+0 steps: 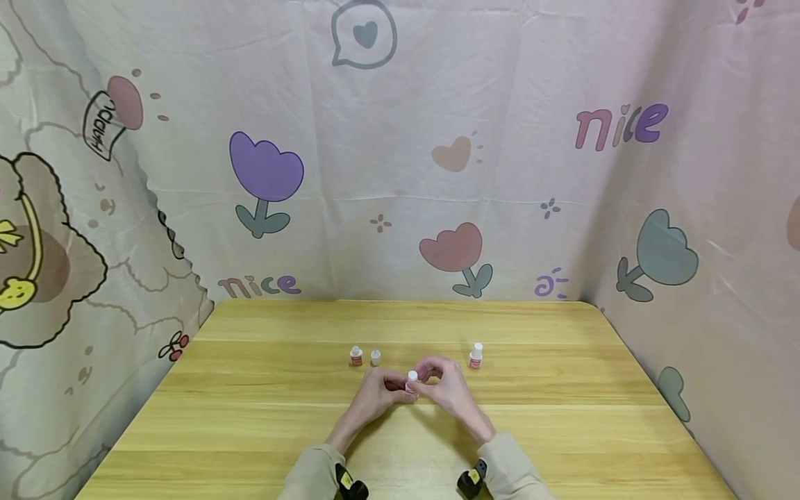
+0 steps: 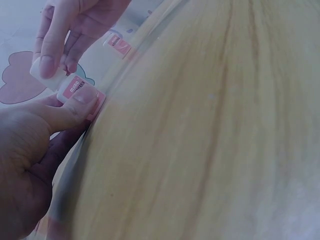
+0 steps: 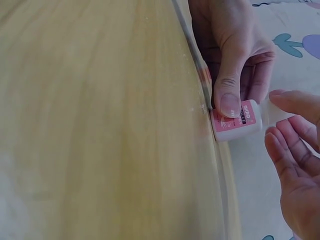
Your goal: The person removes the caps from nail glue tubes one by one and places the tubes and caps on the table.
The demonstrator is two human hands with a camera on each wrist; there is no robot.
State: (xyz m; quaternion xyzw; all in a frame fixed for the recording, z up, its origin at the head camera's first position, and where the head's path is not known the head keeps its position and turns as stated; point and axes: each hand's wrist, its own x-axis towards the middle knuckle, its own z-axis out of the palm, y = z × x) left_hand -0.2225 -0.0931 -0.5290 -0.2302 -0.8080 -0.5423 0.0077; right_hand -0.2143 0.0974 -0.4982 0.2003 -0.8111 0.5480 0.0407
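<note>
My left hand [image 1: 379, 396] pinches the body of a small glue bottle [image 3: 235, 131] between thumb and fingers, upright on the wooden table. The bottle is white with a pink label, partly hidden by the left thumb in both wrist views. On its top sits a tall white cap [image 2: 46, 76]. My right hand [image 1: 448, 389] holds this cap between thumb and fingers, seen from the side in the left wrist view. The other right fingers are bent loosely beside the bottle.
Behind the left hand stand a second glue bottle [image 1: 356, 358], its short white top showing, and a loose white cap [image 1: 376, 358]. A third, capped glue bottle [image 1: 476, 357] stands farther right. The wooden table [image 1: 250, 417] meets a patterned cloth backdrop [image 1: 375, 173] at its back and sides.
</note>
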